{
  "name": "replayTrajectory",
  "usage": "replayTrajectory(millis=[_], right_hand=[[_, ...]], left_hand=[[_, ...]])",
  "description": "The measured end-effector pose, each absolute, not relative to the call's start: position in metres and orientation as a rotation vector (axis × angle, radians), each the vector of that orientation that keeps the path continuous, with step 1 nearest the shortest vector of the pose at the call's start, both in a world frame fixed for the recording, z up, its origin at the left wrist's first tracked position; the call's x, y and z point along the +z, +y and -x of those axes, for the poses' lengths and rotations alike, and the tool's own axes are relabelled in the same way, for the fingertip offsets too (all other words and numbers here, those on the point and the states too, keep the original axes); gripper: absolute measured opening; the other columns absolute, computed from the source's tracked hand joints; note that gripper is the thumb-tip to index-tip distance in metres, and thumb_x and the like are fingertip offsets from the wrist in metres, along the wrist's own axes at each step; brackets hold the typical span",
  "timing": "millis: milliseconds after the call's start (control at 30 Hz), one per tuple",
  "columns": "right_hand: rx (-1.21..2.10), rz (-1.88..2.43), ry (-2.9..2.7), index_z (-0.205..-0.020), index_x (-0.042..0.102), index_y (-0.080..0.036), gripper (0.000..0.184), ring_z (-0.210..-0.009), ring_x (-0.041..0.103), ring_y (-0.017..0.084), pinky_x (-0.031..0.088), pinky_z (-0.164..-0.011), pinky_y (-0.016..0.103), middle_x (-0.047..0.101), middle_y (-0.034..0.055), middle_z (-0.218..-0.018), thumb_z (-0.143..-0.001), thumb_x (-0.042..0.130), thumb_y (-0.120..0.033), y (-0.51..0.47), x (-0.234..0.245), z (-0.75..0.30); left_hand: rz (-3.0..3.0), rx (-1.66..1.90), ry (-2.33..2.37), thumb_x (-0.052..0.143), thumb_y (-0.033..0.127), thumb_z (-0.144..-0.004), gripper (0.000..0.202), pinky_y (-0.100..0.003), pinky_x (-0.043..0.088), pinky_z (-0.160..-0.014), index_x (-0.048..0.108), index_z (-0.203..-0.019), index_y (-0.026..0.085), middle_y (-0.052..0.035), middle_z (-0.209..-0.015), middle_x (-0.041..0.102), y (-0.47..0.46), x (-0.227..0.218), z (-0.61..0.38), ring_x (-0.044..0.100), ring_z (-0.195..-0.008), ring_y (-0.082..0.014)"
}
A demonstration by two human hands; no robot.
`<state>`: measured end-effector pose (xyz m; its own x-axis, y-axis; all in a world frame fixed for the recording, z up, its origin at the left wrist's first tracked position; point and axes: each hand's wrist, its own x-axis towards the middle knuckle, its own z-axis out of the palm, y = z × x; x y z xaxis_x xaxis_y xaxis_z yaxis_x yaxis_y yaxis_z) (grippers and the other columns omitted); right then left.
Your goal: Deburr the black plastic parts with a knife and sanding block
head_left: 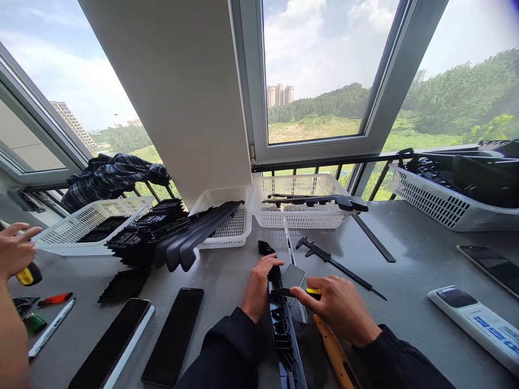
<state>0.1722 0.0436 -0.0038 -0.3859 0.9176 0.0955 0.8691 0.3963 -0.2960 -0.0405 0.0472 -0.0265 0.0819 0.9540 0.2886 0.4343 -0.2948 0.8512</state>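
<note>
A long black plastic trim piece [281,332] runs away from me over the table, its ribbed, clipped side facing up. My left hand [259,283] is wrapped around its far part. In the fist of my right hand [338,305] is a yellow-and-black utility knife [314,292], its dark front end pointing left across the trim piece. Whether its tip touches the plastic, I cannot tell. Under my right wrist lies an orange-yellow handled tool [334,348], partly hidden. A steel ruler [289,243] and a small clear-grey plate [294,276] lie just beyond.
A black caliper [328,260] lies right of centre. White baskets [227,244] with black parts line the back. Phones [174,335] lie at left, and a white handheld device [474,319] at right. Another person's hand [16,251] holds a yellow-and-black tool at far left.
</note>
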Motion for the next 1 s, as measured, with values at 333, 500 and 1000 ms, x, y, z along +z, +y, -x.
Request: replayTrajectory(millis=[333,500,1000], right_hand=[[0.25,1.554,-2.401,-0.061,0.055,-0.022,0.072,-0.058,0.057,0.02,0.017,-0.06,0.033,0.066,0.0051,-0.058,-0.104,0.039,-0.077,0.0442,-0.0037,-0.1734],[0.234,1.46,-2.405,-0.059,0.052,-0.021,0.075,-0.053,0.048,0.017,0.015,-0.059,0.034,0.058,0.0029,-0.052,-0.105,0.034,-0.078,0.0443,-0.005,-0.1765],[0.115,1.328,-2.319,-0.058,0.043,-0.022,0.074,-0.047,0.038,0.013,0.015,-0.056,0.032,0.047,-0.0015,-0.047,-0.105,0.035,-0.079,0.0416,-0.0089,-0.1741]], left_hand=[[-1.766,1.151,1.371,0.06,0.017,-0.09,0.031,-0.043,0.047,-0.117,0.079,-0.114,0.02,-0.0136,-0.138,0.075,0.0481,-0.0259,0.0418,0.064,-0.137,-0.0294],[-1.761,1.129,1.351,0.064,0.02,-0.088,0.029,-0.042,0.046,-0.117,0.079,-0.113,0.021,-0.0124,-0.137,0.075,0.0466,-0.0237,0.0416,0.064,-0.137,-0.0294],[-1.733,1.14,1.325,0.058,0.018,-0.09,0.031,-0.041,0.046,-0.116,0.08,-0.113,0.02,-0.0141,-0.138,0.074,0.0471,-0.0236,0.0404,0.065,-0.136,-0.0287]])
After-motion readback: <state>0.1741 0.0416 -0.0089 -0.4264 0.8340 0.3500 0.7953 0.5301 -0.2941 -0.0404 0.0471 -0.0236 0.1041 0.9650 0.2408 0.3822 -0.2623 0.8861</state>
